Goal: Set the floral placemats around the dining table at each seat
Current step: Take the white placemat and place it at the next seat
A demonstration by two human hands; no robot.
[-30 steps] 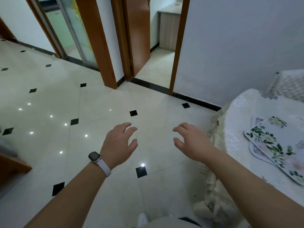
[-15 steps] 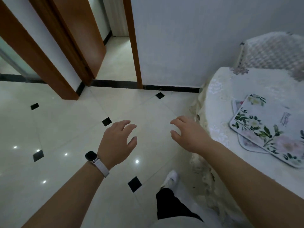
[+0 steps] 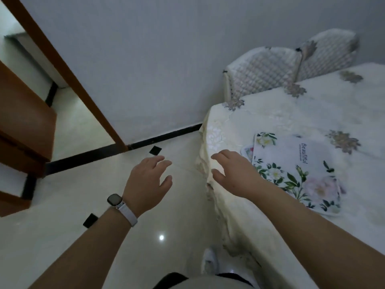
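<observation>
Two bare arms reach forward, palms down. The left hand (image 3: 145, 184), with a watch (image 3: 114, 200) on its wrist, hangs over tiled floor (image 3: 87, 243), fingers loosely spread and a little curved, holding nothing. The right hand (image 3: 233, 174) is just as empty and relaxed, and hovers at the rounded edge of the dining table (image 3: 270, 113); whether it touches the cloth cannot be told. Just to the right of that hand lie the floral placemats (image 3: 295, 170), stacked, with the corner of a lower mat (image 3: 246, 151) peeking out beneath the top one. Beyond them, farther from the hands, two quilted chairs (image 3: 264, 78) stand against the wall. The step in hand looks like picking up the mats. It would probably go best if the right hand took the nearest corner and the left came across to support the stack, lifting cleanly rather than dragging, since the loose tablecloth could bunch.
</observation>
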